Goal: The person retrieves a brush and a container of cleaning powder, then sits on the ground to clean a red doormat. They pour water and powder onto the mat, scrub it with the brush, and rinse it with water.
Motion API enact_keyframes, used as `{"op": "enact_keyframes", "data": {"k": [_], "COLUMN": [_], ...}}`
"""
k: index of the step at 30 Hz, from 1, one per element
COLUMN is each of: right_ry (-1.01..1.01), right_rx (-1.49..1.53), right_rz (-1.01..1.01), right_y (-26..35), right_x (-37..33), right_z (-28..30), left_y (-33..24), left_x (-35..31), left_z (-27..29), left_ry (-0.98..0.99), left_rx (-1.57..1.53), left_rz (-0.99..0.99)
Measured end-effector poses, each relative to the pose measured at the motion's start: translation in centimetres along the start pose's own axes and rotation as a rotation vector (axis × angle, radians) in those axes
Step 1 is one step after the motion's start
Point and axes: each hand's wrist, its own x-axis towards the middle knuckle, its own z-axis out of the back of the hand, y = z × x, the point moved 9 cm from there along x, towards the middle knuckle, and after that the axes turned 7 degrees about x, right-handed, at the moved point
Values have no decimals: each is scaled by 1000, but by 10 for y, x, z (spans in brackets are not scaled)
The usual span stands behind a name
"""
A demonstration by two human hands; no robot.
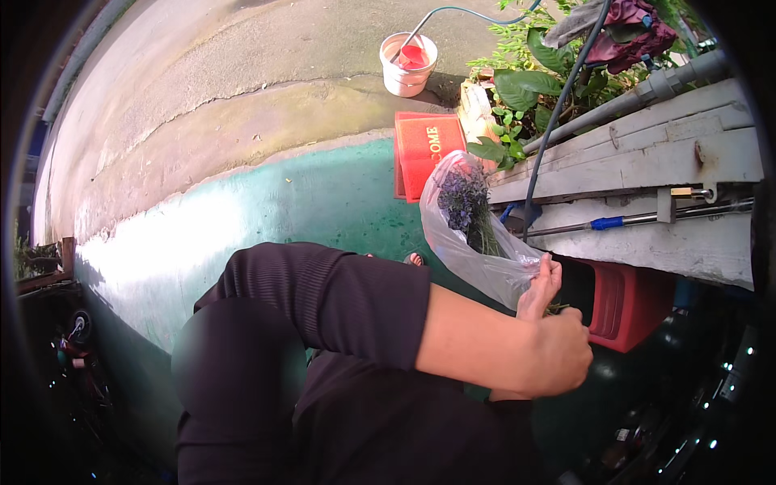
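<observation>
A clear plastic bag (495, 275) surrounds a bunch of small purple flowers (462, 202) with green stems, the blooms pointing away from me. My left arm reaches across to the right, and my left hand (559, 356) is closed in a fist around the stem ends at the bag's near end. Just beyond it, my right hand (543, 288) pinches the gathered plastic; its wrist is hidden behind my left forearm. Only short stem tips show between the two hands.
A red mat (428, 153) stands beyond the bag, and a white bucket (408, 69) with a hose in it is farther off. On the right are a white wooden planter (630, 162) with leafy plants, a metal pole (638, 218) and a red plastic bin (626, 311).
</observation>
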Motion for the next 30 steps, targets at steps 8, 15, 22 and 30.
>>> {"op": "enact_keyframes", "data": {"k": [8, 15, 22, 30], "right_ry": [41, 92, 64, 2], "right_rx": [74, 83, 88, 152], "right_rz": [-20, -42, 21, 199], "right_y": [-3, -6, 12, 55], "right_x": [-8, -10, -23, -30], "right_z": [-41, -105, -182, -307], "left_y": [153, 190, 261, 444], "left_x": [-244, -346, -408, -481], "left_z": [-195, -248, -263, -213], "left_ry": [216, 50, 29, -120], "left_rx": [-553, -765, -813, -715], "left_rz": [957, 1312, 1323, 1301]}}
